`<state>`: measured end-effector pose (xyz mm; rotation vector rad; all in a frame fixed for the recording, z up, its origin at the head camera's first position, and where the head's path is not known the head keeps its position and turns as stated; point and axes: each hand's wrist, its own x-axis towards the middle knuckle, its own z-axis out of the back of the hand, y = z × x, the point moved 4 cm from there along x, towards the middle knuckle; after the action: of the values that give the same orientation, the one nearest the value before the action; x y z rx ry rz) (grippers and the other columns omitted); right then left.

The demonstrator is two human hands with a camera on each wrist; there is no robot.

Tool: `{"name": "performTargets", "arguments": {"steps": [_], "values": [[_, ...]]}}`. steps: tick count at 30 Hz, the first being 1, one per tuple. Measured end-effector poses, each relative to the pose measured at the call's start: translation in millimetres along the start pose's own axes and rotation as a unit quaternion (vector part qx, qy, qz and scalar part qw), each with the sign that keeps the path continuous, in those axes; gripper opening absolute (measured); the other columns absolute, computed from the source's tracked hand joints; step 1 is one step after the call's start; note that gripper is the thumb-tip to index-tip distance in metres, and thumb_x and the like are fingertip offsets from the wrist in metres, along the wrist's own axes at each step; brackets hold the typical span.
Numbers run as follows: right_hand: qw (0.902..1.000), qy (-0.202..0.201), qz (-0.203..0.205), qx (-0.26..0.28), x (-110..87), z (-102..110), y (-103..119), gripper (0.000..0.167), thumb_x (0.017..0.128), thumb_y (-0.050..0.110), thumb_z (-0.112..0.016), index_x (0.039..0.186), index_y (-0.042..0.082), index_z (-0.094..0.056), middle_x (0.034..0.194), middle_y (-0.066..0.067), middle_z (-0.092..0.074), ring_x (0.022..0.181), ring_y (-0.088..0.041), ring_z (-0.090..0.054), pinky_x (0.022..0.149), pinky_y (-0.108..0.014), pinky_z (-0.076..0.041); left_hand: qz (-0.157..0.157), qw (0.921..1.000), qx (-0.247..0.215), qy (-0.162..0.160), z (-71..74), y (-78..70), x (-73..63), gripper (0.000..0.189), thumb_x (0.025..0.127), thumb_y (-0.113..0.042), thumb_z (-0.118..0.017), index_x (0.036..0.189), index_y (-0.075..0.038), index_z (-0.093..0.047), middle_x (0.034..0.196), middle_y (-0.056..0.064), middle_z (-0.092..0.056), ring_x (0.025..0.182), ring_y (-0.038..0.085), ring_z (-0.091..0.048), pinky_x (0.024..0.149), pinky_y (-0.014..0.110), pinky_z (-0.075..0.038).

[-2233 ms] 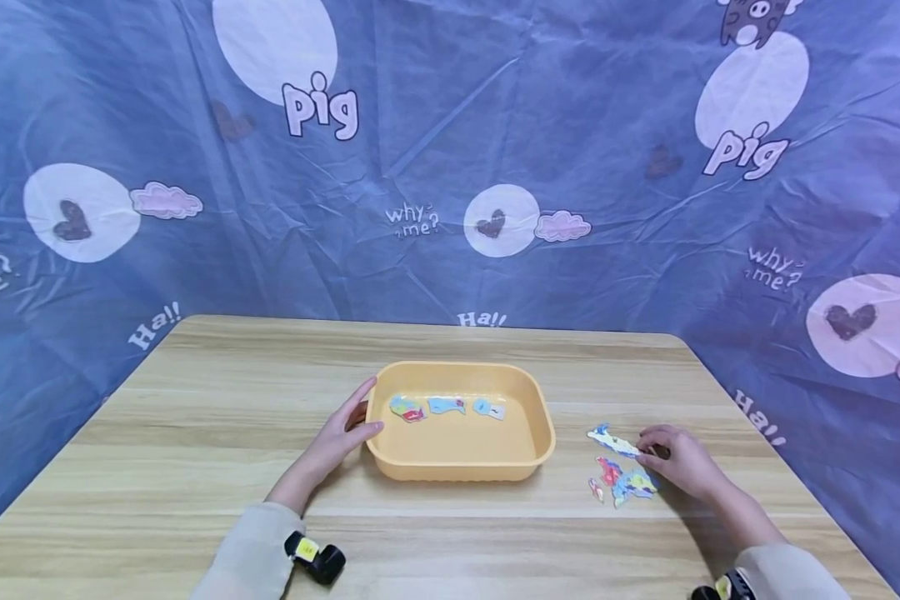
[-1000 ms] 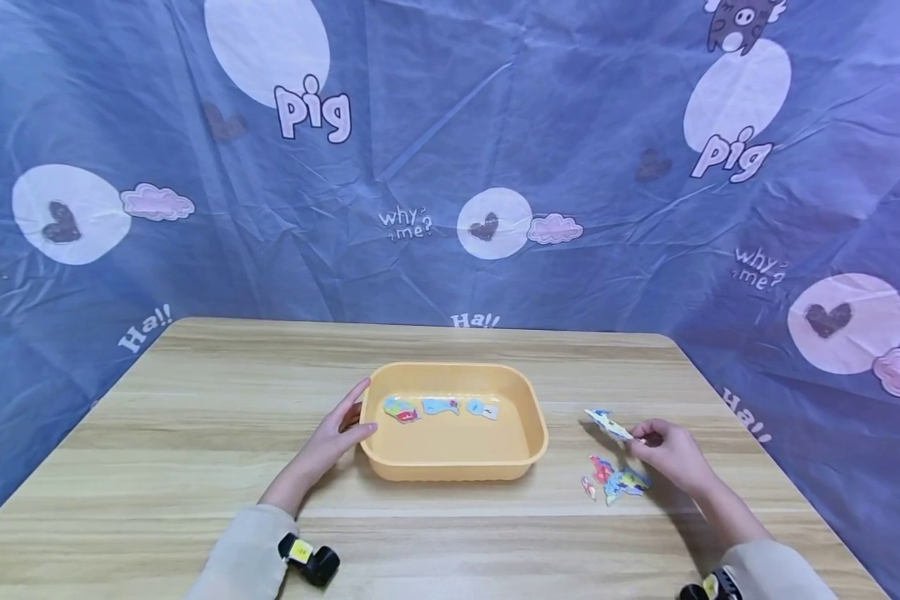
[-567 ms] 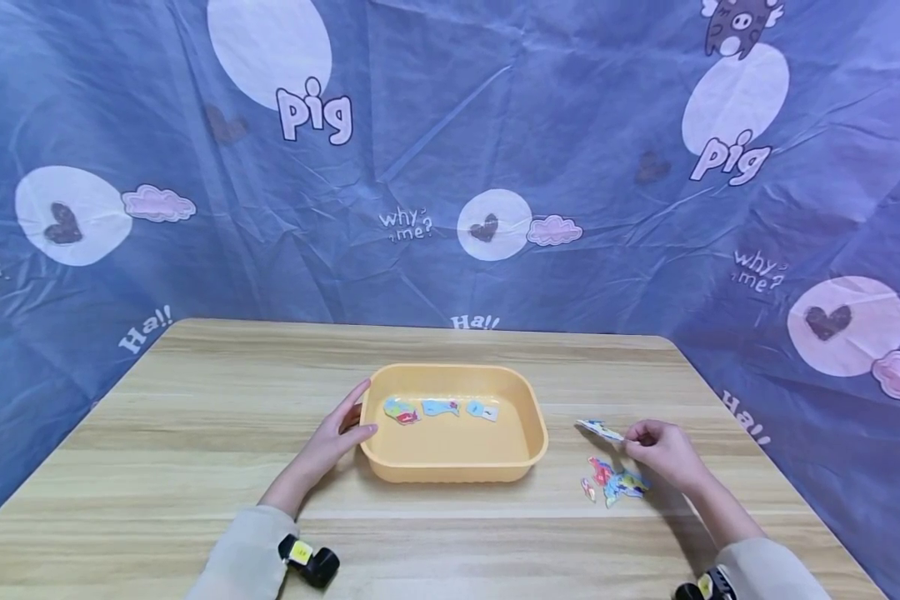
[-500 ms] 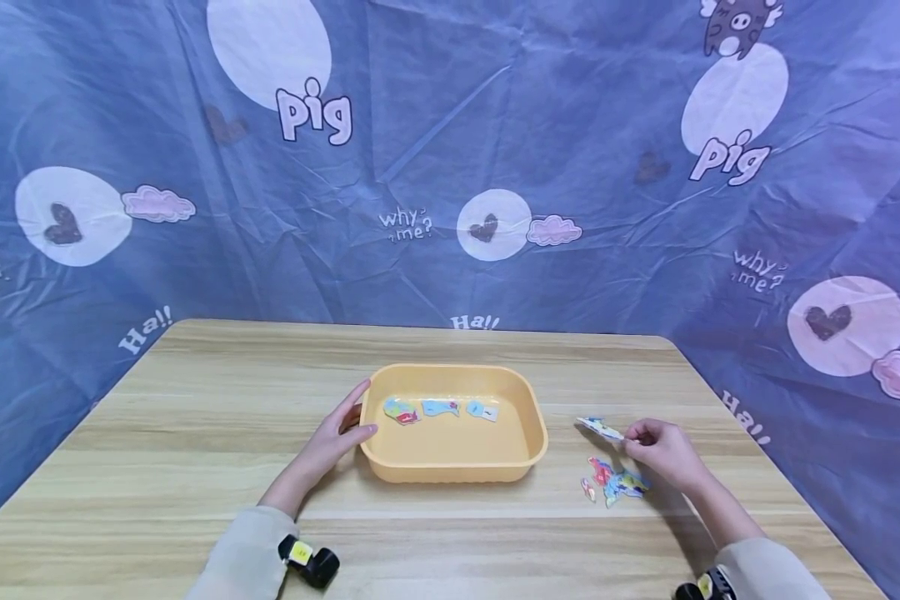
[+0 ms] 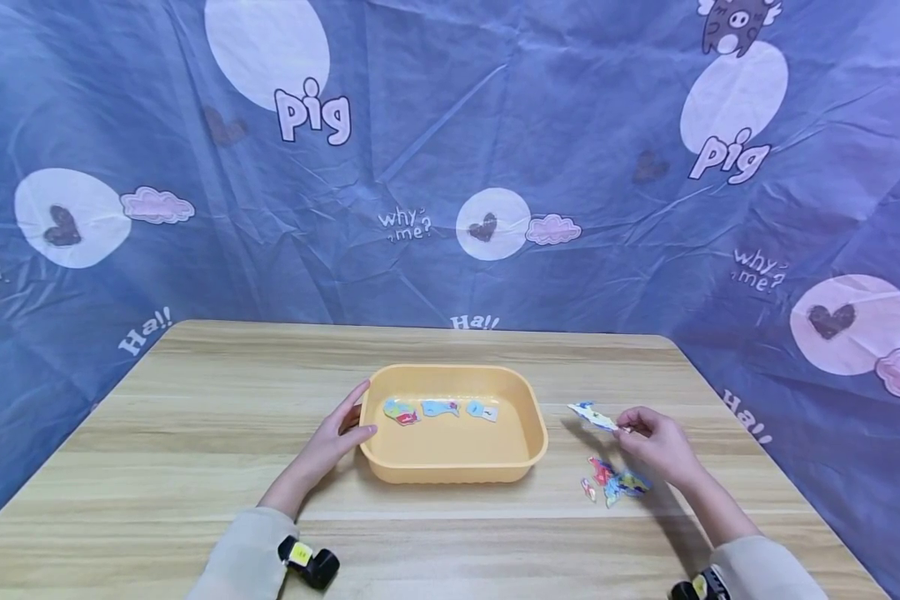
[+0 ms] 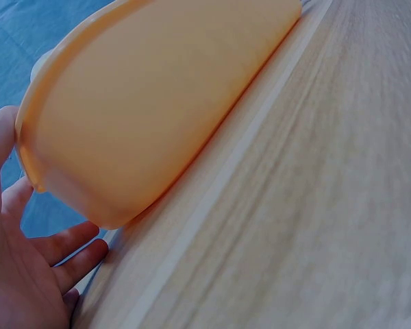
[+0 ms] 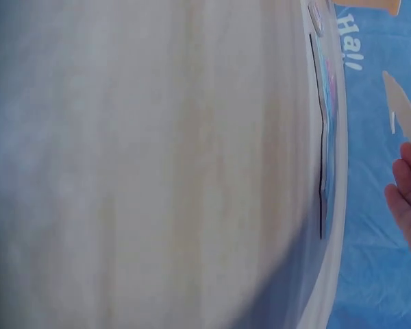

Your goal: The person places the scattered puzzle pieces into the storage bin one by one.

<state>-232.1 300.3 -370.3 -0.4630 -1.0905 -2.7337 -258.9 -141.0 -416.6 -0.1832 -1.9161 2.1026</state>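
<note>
My left hand (image 5: 337, 435) grips the left end of a pale orange plastic basin (image 5: 457, 473), thumb over the rim. In the left wrist view, other fingers of that hand (image 6: 27, 264) lie by the basin's outer wall, close over the tabletop. My right hand (image 5: 658, 442) pinches one end of a long, flat, white-and-blue puzzle piece (image 5: 594, 417). The piece is raised, pointing left toward the basin, its shadow below. In the right wrist view, its pale underside (image 7: 401, 113) shows between the fingertips. Flat coloured pieces (image 5: 627, 485) lie on the table below the right hand.
Inside the basin, along its back, lie a green-and-red piece (image 5: 402, 412), a light blue one (image 5: 440, 407) and a blue-and-white one (image 5: 483, 410). A small red-and-white piece (image 5: 588, 490) rests apart on the wooden table (image 5: 435, 558). A blue printed cloth (image 5: 390, 283) hangs behind.
My right hand has lifted the white-and-blue piece off the table and carried it slightly left, toward the basin. The left hand keeps its grip; the basin stays put.
</note>
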Motion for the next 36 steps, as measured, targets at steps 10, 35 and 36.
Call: {"name": "performTargets", "arguments": {"steps": [10, 35, 36], "values": [[0.9999, 0.002, 0.012, -0.001, 9.0, -6.7, 12.9, 0.012, 0.071, 0.001, -0.066, 0.083, -0.003, -0.062, 0.079, -0.009, -0.062, 0.08, -0.017, -0.057, 0.071, -0.021, -0.045, 0.006, 1.0, 0.004, -0.002, 0.4, 1.2, 0.2, 0.065, 0.083, -0.014, -0.056, 0.137, -0.027, -0.022, 0.129, 0.014, -0.036, 0.116, 0.026, -0.034, 0.095, 0.042, -0.026], [0.998, 0.021, 0.027, 0.054, 33.0, -15.6, 38.2, 0.016, 0.074, 0.002, -0.064, 0.089, -0.004, -0.064, 0.088, -0.014, -0.061, 0.081, -0.015, -0.057, 0.067, -0.016, -0.045, 0.001, 1.0, 0.002, -0.003, 0.7, 0.5, -0.5, 0.065, 0.082, -0.016, -0.057, 0.137, -0.028, -0.023, 0.129, 0.014, -0.037, 0.116, 0.026, -0.035, 0.095, 0.042, -0.026], [0.9978, 0.025, 0.025, 0.057, 34.5, -16.1, 39.9, 0.016, 0.075, 0.003, -0.064, 0.089, -0.004, -0.064, 0.088, -0.014, -0.061, 0.082, -0.017, -0.057, 0.067, -0.016, -0.045, -0.001, 1.0, 0.001, -0.001, 0.9, 0.4, -0.3, 0.065, 0.082, -0.016, -0.057, 0.137, -0.028, -0.023, 0.129, 0.015, -0.037, 0.116, 0.026, -0.035, 0.095, 0.042, -0.026]]}}
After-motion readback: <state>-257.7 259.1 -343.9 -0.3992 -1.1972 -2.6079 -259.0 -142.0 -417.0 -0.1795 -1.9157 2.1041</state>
